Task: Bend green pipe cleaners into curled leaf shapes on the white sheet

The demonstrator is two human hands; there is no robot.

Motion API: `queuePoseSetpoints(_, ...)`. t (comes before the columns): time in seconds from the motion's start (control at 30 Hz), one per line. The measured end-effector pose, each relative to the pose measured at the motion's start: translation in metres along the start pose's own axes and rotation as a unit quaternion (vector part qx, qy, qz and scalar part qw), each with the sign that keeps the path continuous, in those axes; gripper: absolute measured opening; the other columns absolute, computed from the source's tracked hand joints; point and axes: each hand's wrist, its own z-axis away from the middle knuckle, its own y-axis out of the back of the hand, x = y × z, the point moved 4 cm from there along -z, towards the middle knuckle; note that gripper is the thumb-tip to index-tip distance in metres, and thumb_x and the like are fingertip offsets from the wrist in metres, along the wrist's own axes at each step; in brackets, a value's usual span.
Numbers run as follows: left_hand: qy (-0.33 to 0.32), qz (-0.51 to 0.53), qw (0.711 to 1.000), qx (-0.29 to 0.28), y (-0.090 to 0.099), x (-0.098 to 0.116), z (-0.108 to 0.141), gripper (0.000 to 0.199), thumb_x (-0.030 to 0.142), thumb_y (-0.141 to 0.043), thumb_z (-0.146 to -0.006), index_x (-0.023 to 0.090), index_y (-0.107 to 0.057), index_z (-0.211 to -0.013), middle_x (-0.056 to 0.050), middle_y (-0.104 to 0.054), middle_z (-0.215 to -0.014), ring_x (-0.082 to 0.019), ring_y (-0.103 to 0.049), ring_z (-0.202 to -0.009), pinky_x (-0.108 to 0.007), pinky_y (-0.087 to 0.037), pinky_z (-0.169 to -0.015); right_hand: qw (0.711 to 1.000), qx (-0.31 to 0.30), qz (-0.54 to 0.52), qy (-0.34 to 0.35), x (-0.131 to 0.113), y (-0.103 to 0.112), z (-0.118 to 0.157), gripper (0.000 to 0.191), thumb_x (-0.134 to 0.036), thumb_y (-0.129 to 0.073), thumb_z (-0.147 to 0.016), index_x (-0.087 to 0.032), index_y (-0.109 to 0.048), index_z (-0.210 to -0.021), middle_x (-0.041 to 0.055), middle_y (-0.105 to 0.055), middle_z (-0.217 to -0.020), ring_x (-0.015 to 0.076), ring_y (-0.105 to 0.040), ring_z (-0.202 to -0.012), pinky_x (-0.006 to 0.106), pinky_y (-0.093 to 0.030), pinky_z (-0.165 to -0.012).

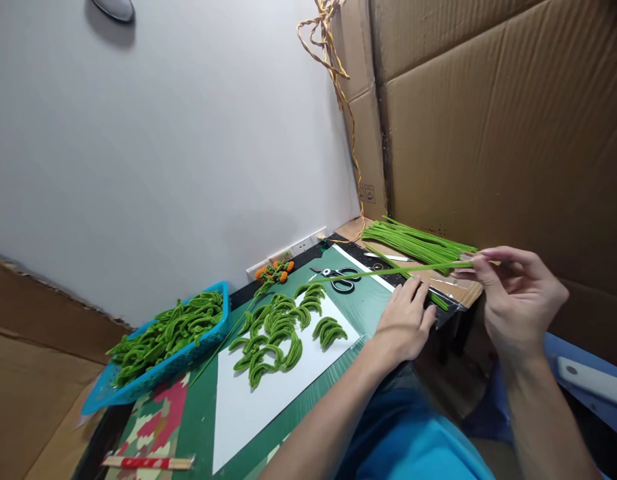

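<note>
My right hand [521, 297], raised over the table's right end, pinches one end of a long green pipe cleaner [388, 272]. The pipe cleaner stretches leftward across the scissors [342, 279] toward the curled pieces. My left hand [407, 321] lies at the table edge with its fingers spread, nearest to a few green stems [438, 301] partly hidden by its fingers. Curled green pipe-cleaner pieces [278, 327] are grouped on a white sheet [253, 420], with a smaller cluster [329, 331] apart on the right.
A blue basket [163, 363] at left holds many curled green pieces. Straight pipe cleaners [413, 241] lie in a bundle by the cardboard wall [488, 147]. Behind the sheet is an orange-tipped stem [274, 272]. Wrapped chopsticks [148, 463] lie front left; a cord [356, 147] hangs in the corner.
</note>
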Motion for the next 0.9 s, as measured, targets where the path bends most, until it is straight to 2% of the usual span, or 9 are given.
queuePoseSetpoints(0.1,0.022,0.121,0.991,0.044,0.016,0.002,0.01,0.058,0.034,-0.051,-0.104,0.021,-0.044,-0.16,-0.012,-0.042,-0.168,-0.029,-0.037,-0.156,-0.049,-0.028,-0.131,0.999,0.027,-0.031,-0.009,0.001,0.003,-0.004,0.026,-0.028,-0.093,-0.076,-0.016,-0.076,-0.09,0.0028,-0.071,-0.083,0.0164,-0.073,-0.065,0.027,-0.068,-0.057)
queuePoseSetpoints(0.17,0.028,0.248,0.966,0.074,0.029,0.003,0.022,0.061,0.032,-0.062,-0.099,0.024,-0.047,-0.158,-0.014,-0.051,-0.161,-0.031,-0.046,-0.149,-0.05,-0.034,-0.126,0.998,0.035,-0.052,-0.019,0.003,0.005,-0.006,0.025,-0.024,-0.094,-0.074,-0.016,-0.077,-0.09,0.0028,-0.071,-0.08,0.0159,-0.072,-0.06,0.025,-0.065,-0.05)
queuePoseSetpoints(0.27,0.055,0.42,0.897,0.128,0.051,-0.001,0.047,0.09,0.031,-0.08,-0.089,0.032,-0.031,-0.164,-0.014,-0.058,-0.152,-0.027,-0.067,-0.122,-0.044,-0.052,-0.106,0.996,0.029,-0.071,-0.038,0.005,0.007,-0.009,0.027,-0.022,-0.095,-0.071,-0.015,-0.077,-0.09,0.0024,-0.072,-0.077,0.0146,-0.069,-0.053,0.024,-0.063,-0.046)
queuePoseSetpoints(0.33,0.089,0.498,0.848,0.154,0.065,-0.007,0.066,0.093,0.033,-0.08,-0.09,0.032,-0.025,-0.165,-0.013,-0.069,-0.135,-0.02,-0.073,-0.096,-0.037,-0.056,-0.091,0.995,0.025,-0.081,-0.054,0.006,0.008,-0.009,0.029,-0.023,-0.096,-0.069,-0.015,-0.077,-0.089,0.0015,-0.072,-0.074,0.0143,-0.068,-0.05,0.024,-0.063,-0.046)
queuePoseSetpoints(0.4,0.123,0.537,0.812,0.195,0.079,-0.013,0.083,0.084,0.037,-0.079,-0.092,0.027,-0.033,-0.161,-0.011,-0.076,-0.115,-0.014,-0.07,-0.076,-0.028,-0.053,-0.076,0.993,0.019,-0.093,-0.071,0.009,0.008,-0.007,0.03,-0.023,-0.096,-0.068,-0.016,-0.076,-0.088,0.0006,-0.072,-0.072,0.014,-0.067,-0.049,0.024,-0.063,-0.046)
queuePoseSetpoints(0.5,0.155,0.593,0.747,0.256,0.095,-0.02,0.105,0.063,0.042,-0.081,-0.09,0.017,-0.056,-0.142,-0.006,-0.074,-0.095,-0.009,-0.061,-0.063,-0.022,-0.047,-0.064,0.99,-0.014,-0.102,-0.094,0.013,0.005,-0.002,0.028,-0.023,-0.096,-0.068,-0.016,-0.077,-0.087,0.0001,-0.071,-0.07,0.0145,-0.067,-0.048,0.025,-0.063,-0.047)
queuePoseSetpoints(0.6,0.179,0.648,0.673,0.309,0.098,-0.022,0.125,0.043,0.039,-0.084,-0.088,0.012,-0.07,-0.118,-0.003,-0.067,-0.086,-0.009,-0.058,-0.067,-0.02,-0.048,-0.063,0.984,-0.054,-0.116,-0.122,0.017,0.002,0.004,0.027,-0.025,-0.097,-0.067,-0.016,-0.078,-0.084,0.0009,-0.072,-0.069,0.0146,-0.067,-0.049,0.024,-0.063,-0.048)
queuePoseSetpoints(0.67,0.191,0.665,0.638,0.338,0.093,-0.021,0.137,0.04,0.036,-0.086,-0.086,0.012,-0.073,-0.115,-0.004,-0.067,-0.089,-0.009,-0.06,-0.072,-0.02,-0.05,-0.067,0.976,-0.072,-0.141,-0.15,0.019,0.001,0.007,0.029,-0.027,-0.1,-0.063,-0.017,-0.079,-0.081,0.0019,-0.073,-0.069,0.0139,-0.067,-0.049,0.022,-0.062,-0.047)
queuePoseSetpoints(0.9,0.228,0.656,0.589,0.414,0.07,-0.019,0.181,0.037,0.039,-0.091,-0.08,0.013,-0.075,-0.102,-0.003,-0.065,-0.085,-0.01,-0.059,-0.07,-0.021,-0.053,-0.068,0.952,-0.13,-0.179,-0.212,0.025,-0.003,0.014,0.036,-0.033,-0.104,-0.051,-0.02,-0.079,-0.072,0.0035,-0.074,-0.063,0.0185,-0.068,-0.046,0.023,-0.059,-0.037)
